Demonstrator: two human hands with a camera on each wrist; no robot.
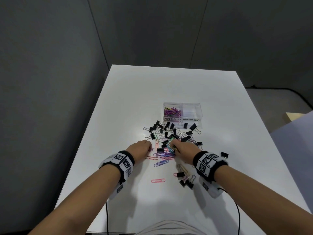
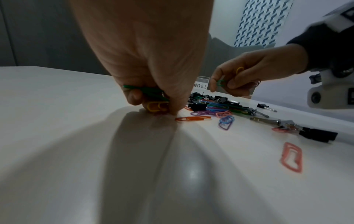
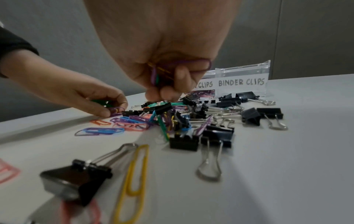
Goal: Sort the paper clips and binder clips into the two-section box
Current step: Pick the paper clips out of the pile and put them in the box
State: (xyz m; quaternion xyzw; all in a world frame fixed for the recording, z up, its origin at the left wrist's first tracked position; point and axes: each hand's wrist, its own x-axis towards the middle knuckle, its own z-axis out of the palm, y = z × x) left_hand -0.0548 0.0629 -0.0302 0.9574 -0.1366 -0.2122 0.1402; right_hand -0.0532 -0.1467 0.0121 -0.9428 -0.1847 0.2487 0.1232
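A clear two-section box (image 1: 183, 114) stands beyond a mixed pile; its left section, labelled PAPER CLIPS, holds several coloured paper clips (image 1: 172, 111), and the BINDER CLIPS section (image 3: 241, 81) looks empty. Black binder clips (image 1: 171, 131) and coloured paper clips (image 1: 162, 156) lie scattered in front of it. My left hand (image 1: 144, 146) sits at the pile's left edge, holding green and yellow paper clips (image 2: 153, 98) in curled fingers. My right hand (image 1: 179, 148) hovers over the pile's middle, gripping purple, green and yellow paper clips (image 3: 172, 68).
A lone pink paper clip (image 1: 158, 180) and a small group of binder clips (image 1: 185, 180) lie nearer me on the white table (image 1: 127, 99). One binder clip (image 1: 224, 154) sits by my right wrist. Cables hang off the table's near edge.
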